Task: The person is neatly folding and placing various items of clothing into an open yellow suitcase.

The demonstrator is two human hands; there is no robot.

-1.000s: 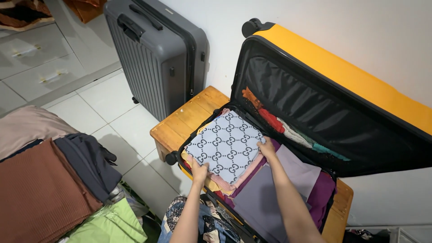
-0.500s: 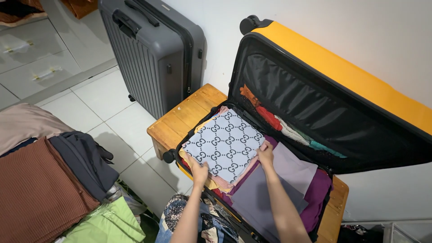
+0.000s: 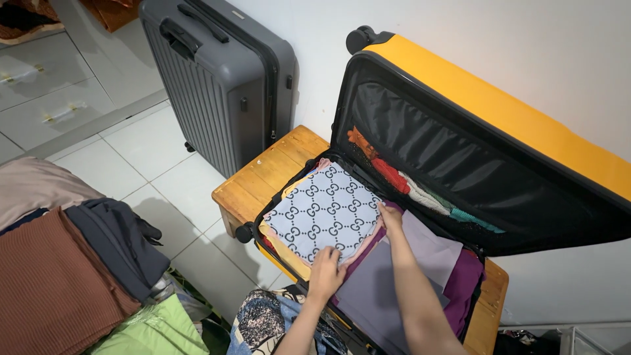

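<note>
A yellow suitcase (image 3: 506,105) lies open on a wooden bench (image 3: 276,167), its lid leaning on the wall. Inside, a folded pale grey cloth with a dark ring pattern (image 3: 322,207) tops a stack of pink and yellow folded clothes. My left hand (image 3: 327,273) presses on the near corner of that cloth, fingers spread. My right hand (image 3: 391,219) rests at the cloth's right edge, where it meets grey and purple folded clothes (image 3: 414,263). Rolled red, white and teal items (image 3: 420,190) line the far side of the case.
A closed grey suitcase (image 3: 223,72) stands against the wall on the white tiled floor. Piles of folded clothes, brown (image 3: 46,283), dark grey (image 3: 115,243) and light green (image 3: 158,332), lie at the lower left. Patterned fabric (image 3: 276,325) covers my lap.
My left hand has slid right along the near edge of the patterned cloth to its front corner. My right hand has stayed at the right edge. The view shifted slightly.
</note>
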